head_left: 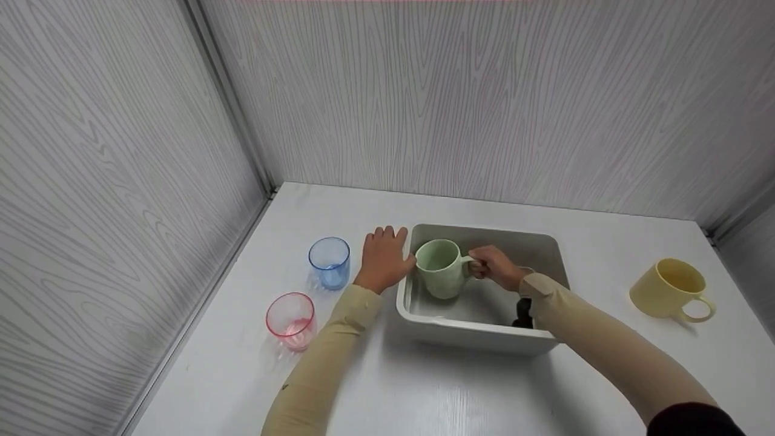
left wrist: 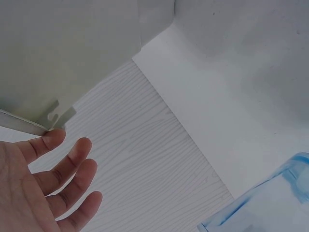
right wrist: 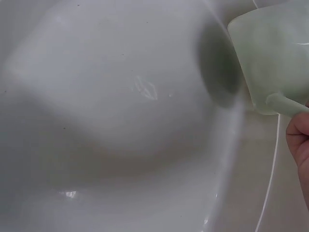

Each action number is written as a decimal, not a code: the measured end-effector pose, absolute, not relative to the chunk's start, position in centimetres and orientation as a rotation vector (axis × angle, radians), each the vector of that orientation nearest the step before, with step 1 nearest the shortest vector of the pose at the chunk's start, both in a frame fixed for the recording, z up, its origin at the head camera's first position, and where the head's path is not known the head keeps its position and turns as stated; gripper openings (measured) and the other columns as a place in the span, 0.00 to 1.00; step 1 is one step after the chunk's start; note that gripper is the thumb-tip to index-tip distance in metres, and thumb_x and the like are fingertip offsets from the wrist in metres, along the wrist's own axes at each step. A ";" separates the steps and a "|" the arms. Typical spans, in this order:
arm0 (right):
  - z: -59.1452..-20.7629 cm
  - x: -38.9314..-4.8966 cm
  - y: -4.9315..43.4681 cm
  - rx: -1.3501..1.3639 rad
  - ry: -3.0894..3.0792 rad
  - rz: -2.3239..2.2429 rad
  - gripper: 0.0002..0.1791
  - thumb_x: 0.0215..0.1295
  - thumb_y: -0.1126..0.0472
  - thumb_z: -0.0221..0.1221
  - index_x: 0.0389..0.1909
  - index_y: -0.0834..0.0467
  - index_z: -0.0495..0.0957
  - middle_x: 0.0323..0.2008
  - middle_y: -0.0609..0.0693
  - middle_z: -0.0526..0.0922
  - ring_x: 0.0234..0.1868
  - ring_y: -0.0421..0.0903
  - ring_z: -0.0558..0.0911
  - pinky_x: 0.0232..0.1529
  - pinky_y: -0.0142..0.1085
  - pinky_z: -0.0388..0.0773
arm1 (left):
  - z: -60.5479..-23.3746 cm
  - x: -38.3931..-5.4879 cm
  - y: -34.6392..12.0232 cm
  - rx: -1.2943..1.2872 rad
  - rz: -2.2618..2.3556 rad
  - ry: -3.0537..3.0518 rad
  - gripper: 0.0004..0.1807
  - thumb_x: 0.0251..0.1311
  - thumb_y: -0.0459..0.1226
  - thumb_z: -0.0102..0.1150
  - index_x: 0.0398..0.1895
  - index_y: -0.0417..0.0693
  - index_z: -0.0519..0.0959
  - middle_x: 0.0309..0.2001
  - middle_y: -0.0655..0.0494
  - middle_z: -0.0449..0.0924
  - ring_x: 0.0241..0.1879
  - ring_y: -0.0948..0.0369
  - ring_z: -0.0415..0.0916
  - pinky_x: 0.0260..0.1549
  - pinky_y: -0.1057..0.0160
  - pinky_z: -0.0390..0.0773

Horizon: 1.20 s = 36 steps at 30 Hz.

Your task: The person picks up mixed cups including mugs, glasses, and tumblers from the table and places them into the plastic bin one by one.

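Observation:
A pale green mug (head_left: 441, 272) stands upright inside the left part of a grey plastic basin (head_left: 478, 327), its mouth facing up. My right hand (head_left: 496, 266) reaches over the basin and grips the mug's handle with curled fingers. In the right wrist view the hand (right wrist: 299, 140) shows only at the edge, holding the handle of the mug (right wrist: 270, 55). My left hand (head_left: 384, 259) is at the basin's left rim, fingers spread and relaxed, thumb right at the rim near the mug. The left wrist view shows these loosely bent fingers (left wrist: 72, 169) beside the basin's outer wall.
Left of the basin, a clear blue cup (head_left: 330, 266) and a clear pink cup (head_left: 292, 321) stand on the white table (head_left: 424, 393). On the right lies a yellow mug (head_left: 663, 290), tilted. A small black object (head_left: 524, 312) shows beneath the right sleeve. Grey wood-grain panels (head_left: 460, 121) enclose the table.

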State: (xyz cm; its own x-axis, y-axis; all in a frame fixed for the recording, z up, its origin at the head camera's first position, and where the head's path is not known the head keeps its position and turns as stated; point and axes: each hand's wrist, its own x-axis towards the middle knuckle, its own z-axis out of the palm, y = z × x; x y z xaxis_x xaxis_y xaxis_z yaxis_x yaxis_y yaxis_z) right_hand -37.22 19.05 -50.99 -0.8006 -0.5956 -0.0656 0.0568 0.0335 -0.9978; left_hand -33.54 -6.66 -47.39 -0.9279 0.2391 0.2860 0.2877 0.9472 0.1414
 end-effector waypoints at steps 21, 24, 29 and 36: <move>-51.2 -36.8 19.2 -0.489 1.818 -1.751 0.20 0.74 0.64 0.35 0.19 0.61 0.59 0.18 0.48 0.58 0.24 0.42 0.62 0.33 0.38 0.59 | -47.3 -33.4 -6.6 -0.394 -0.250 -2.823 0.25 0.55 0.50 0.56 0.52 0.45 0.72 0.43 0.43 0.76 0.45 0.47 0.72 0.45 0.50 0.70; -51.3 -36.8 19.2 -0.472 1.808 -1.733 0.20 0.74 0.65 0.35 0.19 0.61 0.61 0.19 0.48 0.60 0.25 0.43 0.65 0.35 0.40 0.60 | -47.0 -33.4 -6.6 -0.388 -0.251 -2.852 0.26 0.56 0.50 0.56 0.54 0.45 0.71 0.45 0.43 0.75 0.46 0.47 0.71 0.47 0.49 0.70; -51.4 -36.9 19.4 -0.460 1.788 -1.695 0.19 0.74 0.64 0.35 0.22 0.59 0.66 0.19 0.47 0.64 0.29 0.44 0.71 0.39 0.40 0.66 | -47.1 -33.4 -6.6 -0.397 -0.261 -2.836 0.25 0.56 0.49 0.55 0.52 0.44 0.72 0.43 0.42 0.75 0.45 0.47 0.72 0.46 0.49 0.70; -51.6 -36.8 19.4 -0.451 1.787 -1.667 0.18 0.74 0.63 0.36 0.26 0.58 0.71 0.20 0.46 0.69 0.31 0.43 0.74 0.44 0.42 0.71 | -47.3 -33.4 -6.6 -0.401 -0.256 -2.813 0.24 0.56 0.49 0.55 0.51 0.43 0.72 0.42 0.42 0.76 0.43 0.47 0.72 0.44 0.49 0.71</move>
State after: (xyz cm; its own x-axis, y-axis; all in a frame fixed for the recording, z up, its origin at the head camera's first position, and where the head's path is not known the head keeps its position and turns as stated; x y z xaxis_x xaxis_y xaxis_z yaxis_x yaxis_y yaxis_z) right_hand -36.78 19.38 -51.58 -0.7333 -0.6430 -0.2209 0.1757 0.1346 -0.9752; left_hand -33.36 -6.63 -47.26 -0.9199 0.2462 0.3052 0.2972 0.9455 0.1330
